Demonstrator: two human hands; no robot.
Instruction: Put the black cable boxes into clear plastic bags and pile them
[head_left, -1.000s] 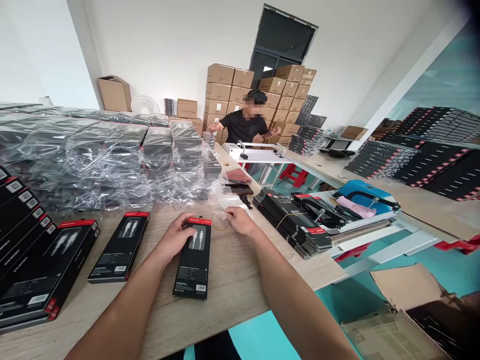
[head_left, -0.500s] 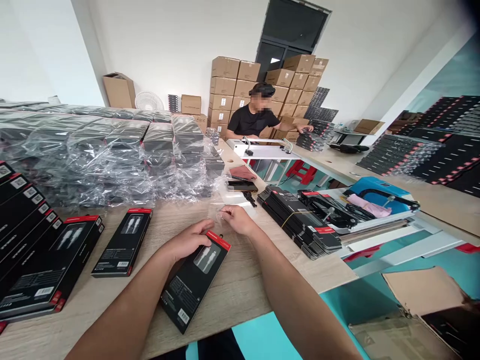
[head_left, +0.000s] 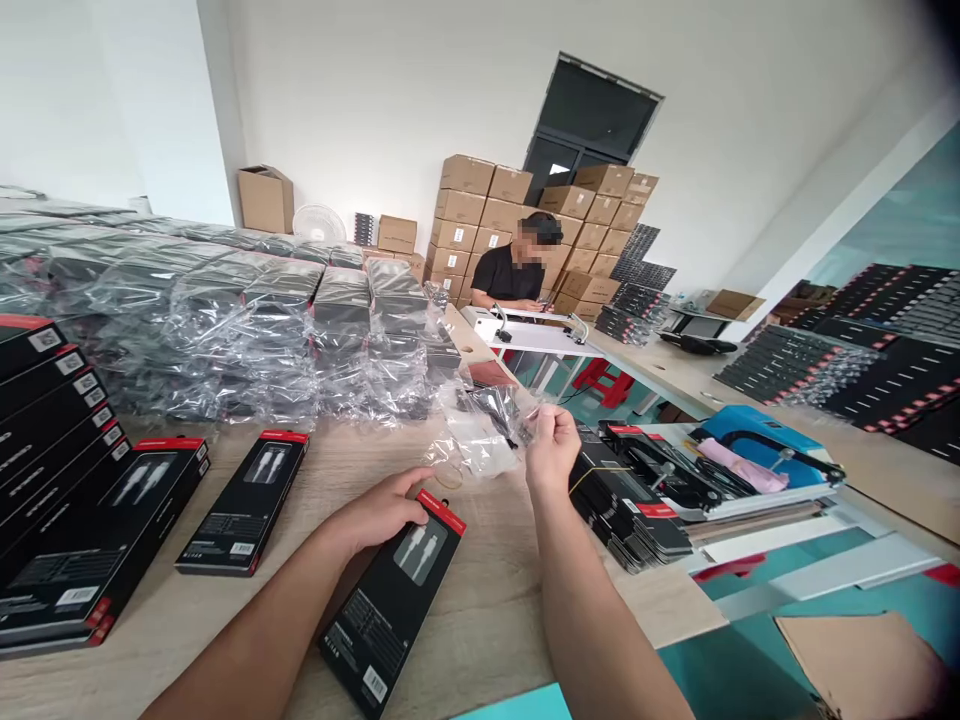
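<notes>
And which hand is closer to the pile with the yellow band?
Right: the right hand is close by the banded pile; the left hand is farther off, on a black box.

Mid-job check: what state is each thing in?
Left hand: gripping near box
Near box: closed, turned askew
Right hand: pinching clear plastic
Clear plastic: crumpled
Middle box: closed, lying flat
Wrapped boxes: stacked, in clear film
Thin cartons: stacked, banded
Fan: cannot tell if running
</notes>
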